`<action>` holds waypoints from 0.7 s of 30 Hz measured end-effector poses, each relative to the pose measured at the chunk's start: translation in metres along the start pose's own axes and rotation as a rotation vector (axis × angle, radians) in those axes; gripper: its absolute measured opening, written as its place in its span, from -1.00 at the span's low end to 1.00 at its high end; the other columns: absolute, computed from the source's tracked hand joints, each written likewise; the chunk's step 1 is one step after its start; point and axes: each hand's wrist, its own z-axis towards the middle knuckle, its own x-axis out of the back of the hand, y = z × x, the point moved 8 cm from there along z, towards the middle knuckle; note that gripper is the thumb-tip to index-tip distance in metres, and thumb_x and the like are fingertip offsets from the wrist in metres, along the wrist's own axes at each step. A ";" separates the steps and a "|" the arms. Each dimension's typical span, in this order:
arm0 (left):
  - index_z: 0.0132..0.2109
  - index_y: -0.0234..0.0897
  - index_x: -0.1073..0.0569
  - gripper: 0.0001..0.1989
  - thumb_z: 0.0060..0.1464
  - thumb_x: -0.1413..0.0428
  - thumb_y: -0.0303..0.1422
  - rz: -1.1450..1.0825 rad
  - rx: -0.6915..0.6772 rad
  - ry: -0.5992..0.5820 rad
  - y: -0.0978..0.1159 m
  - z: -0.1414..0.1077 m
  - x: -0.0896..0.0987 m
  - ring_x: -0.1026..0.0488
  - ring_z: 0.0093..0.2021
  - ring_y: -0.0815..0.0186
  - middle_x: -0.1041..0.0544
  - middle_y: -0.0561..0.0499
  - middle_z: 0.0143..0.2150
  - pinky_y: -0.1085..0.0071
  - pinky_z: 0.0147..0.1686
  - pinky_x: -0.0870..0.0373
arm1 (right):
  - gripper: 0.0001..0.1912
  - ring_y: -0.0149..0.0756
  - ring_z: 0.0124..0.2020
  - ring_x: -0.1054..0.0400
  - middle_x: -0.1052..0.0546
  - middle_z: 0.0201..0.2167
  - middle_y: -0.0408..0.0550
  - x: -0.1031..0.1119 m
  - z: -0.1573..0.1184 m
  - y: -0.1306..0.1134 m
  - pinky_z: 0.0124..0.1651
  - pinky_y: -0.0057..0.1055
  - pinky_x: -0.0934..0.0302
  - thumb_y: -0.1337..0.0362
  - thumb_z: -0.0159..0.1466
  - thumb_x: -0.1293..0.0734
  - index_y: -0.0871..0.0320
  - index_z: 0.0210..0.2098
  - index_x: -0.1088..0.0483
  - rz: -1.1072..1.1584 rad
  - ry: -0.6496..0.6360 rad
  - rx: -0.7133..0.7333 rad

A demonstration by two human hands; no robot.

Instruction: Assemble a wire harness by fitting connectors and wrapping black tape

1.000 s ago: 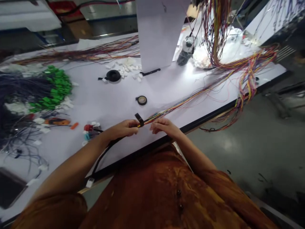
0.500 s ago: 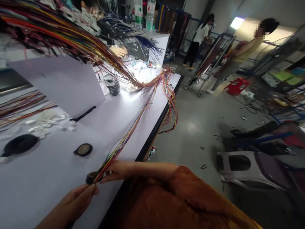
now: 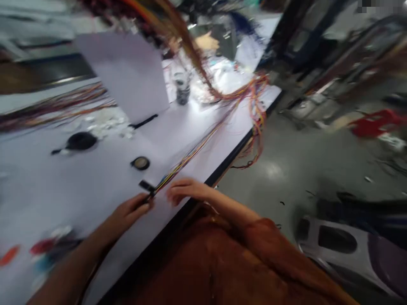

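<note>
A thin bundle of coloured wires (image 3: 190, 155) runs diagonally over the white table (image 3: 104, 186). My left hand (image 3: 135, 208) is closed on its near end, where black tape (image 3: 146, 185) is wrapped round or stuck to the wires. Just right of that end, my right hand (image 3: 181, 190) hovers near the table edge with its fingers bent and apart, not touching the bundle. A small tape roll (image 3: 140, 163) lies beyond my left hand. Farther left is a larger black roll (image 3: 81, 140).
White connectors (image 3: 110, 125) lie behind the rolls, near an upright white panel (image 3: 127, 72). A thick wire bundle hangs overhead at the back. Tangled wires (image 3: 258, 114) droop over the right edge. Another person's hand (image 3: 206, 41) shows at the back. A stool (image 3: 337, 239) stands right.
My right hand has come off the wires and opened. The tape beside my left hand now sticks up. The view has shifted, so the table's left part shows more.
</note>
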 end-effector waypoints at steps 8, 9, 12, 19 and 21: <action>-0.24 -0.30 -0.47 -0.69 0.11 -0.15 -0.11 -0.462 0.164 -0.343 0.031 0.011 -0.014 -0.03 -0.59 0.48 -0.20 0.15 -0.54 0.49 -0.59 0.02 | -0.56 -0.31 -0.25 -0.37 -0.50 -0.33 -0.13 -0.001 0.044 0.031 -0.13 -0.34 -0.32 -0.02 0.07 -0.52 0.09 -0.18 -0.47 -0.031 0.013 0.084; -0.24 -0.30 -0.46 -0.66 0.14 -0.12 -0.07 -0.434 0.171 -0.289 0.027 0.012 -0.015 0.01 -0.60 0.48 -0.14 0.17 -0.56 0.49 -0.59 0.06 | -0.59 -0.31 -0.29 -0.34 -0.49 -0.35 -0.11 0.001 0.041 0.027 -0.15 -0.34 -0.30 -0.06 0.07 -0.51 0.10 -0.26 -0.48 -0.170 0.041 0.101; -0.27 -0.31 -0.46 -0.66 0.18 -0.03 -0.09 -0.151 0.165 -0.012 0.007 0.015 -0.010 -0.06 -0.57 0.43 -0.16 0.15 -0.56 0.46 -0.55 -0.01 | -0.60 -0.36 -0.40 -0.27 -0.46 -0.42 -0.11 0.019 0.018 0.019 -0.27 -0.37 -0.25 -0.10 0.12 -0.48 0.12 -0.37 -0.46 -0.418 0.148 0.055; 0.04 -0.29 -0.44 -0.66 0.25 0.04 -0.23 0.043 -0.098 0.152 0.012 0.011 -0.011 -0.42 -0.24 0.28 -0.51 -0.02 -0.23 0.33 -0.14 -0.34 | -0.50 -0.32 -0.11 -0.51 -0.60 -0.12 -0.08 0.018 0.016 -0.021 0.03 -0.33 -0.38 0.02 0.14 -0.53 0.05 0.00 -0.44 0.084 0.072 0.036; 0.01 -0.30 -0.43 -0.68 0.22 0.01 -0.22 -0.102 -0.039 0.085 0.010 0.012 -0.006 -0.38 -0.35 0.34 -0.47 0.04 -0.34 0.39 -0.27 -0.35 | -0.49 -0.29 -0.05 -0.52 -0.59 -0.04 -0.05 0.016 0.023 -0.021 0.09 -0.29 -0.37 0.04 0.14 -0.53 0.05 0.02 -0.44 0.111 0.034 0.030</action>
